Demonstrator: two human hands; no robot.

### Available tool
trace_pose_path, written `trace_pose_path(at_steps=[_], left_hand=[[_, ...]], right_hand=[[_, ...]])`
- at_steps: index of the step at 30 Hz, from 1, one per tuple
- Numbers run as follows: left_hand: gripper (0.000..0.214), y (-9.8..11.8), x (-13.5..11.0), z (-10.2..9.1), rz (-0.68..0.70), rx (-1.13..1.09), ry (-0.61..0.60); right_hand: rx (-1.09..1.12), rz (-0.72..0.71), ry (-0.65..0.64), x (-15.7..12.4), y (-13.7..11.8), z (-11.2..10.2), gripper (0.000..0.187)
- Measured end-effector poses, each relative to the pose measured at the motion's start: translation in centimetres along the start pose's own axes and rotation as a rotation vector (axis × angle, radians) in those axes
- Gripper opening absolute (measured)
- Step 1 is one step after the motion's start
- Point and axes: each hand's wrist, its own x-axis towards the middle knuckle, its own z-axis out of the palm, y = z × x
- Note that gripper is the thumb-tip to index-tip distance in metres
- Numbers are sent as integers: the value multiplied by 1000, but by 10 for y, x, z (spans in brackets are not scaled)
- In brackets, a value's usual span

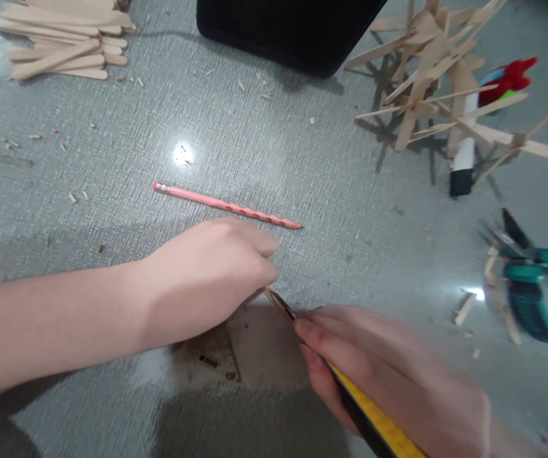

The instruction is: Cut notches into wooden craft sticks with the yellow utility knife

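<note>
My left hand [217, 270] is closed, palm down, over a thin wooden stick [271, 296]; only the stick's tip shows past my fingers. My right hand [379, 366], a little blurred, grips a yellow and black utility knife [374, 416]. Its blade lies along the stick's tip, close to my left fingers. Partly under my left hand is a clear plastic triangle ruler [219, 356] on a pale patch of the table. Just beyond my left knuckles lies a pink pencil [226, 205], its point to the right.
Craft sticks [64, 44] are piled at the far left. A black object [283, 32] stands at the top. At upper right are a glued stick structure [431, 76], a white marker [465, 152] and a red fuzzy piece [510, 79]. Green-handled pliers [531, 280] lie right, among wood scraps.
</note>
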Motion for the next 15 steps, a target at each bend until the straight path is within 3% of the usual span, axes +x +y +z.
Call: trace_pose_path(at_steps=[4,15], left_hand=[[29,1,0,-1,-9,-10,7],[32,2,-1,-1,-24,3,-6]], right_hand=[[103,-4,-72,2,0,-3,54],[121,21,-54,-2,3,0,50]])
